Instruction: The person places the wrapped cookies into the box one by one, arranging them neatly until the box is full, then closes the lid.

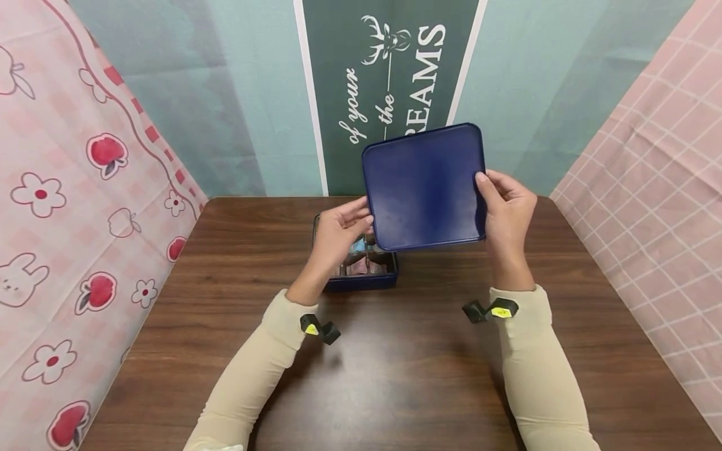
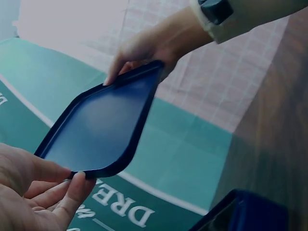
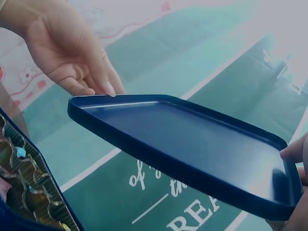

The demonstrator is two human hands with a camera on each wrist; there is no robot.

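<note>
A square dark blue lid point(image 1: 425, 188) is held up off the table, tilted, with its raised rim facing me. My left hand point(image 1: 338, 232) pinches its left edge between thumb and fingers; the left wrist view shows those fingertips point(image 2: 77, 185) at the rim. On the opposite edge, my right hand point(image 1: 510, 210) grips with the thumb on the inner face. Below and behind the left hand stands a dark blue box point(image 1: 361, 284) without its cover, partly hidden by that hand and the lid. Its divided insert point(image 3: 29, 183) holds several small colourful pieces.
The brown wooden table point(image 1: 417, 363) carries the box near its back edge. Behind it hangs a green cloth point(image 1: 259, 94) with white lettering. A pink patterned cloth point(image 1: 73, 250) borders the left side, and a pink checked cloth point(image 1: 654, 175) the right.
</note>
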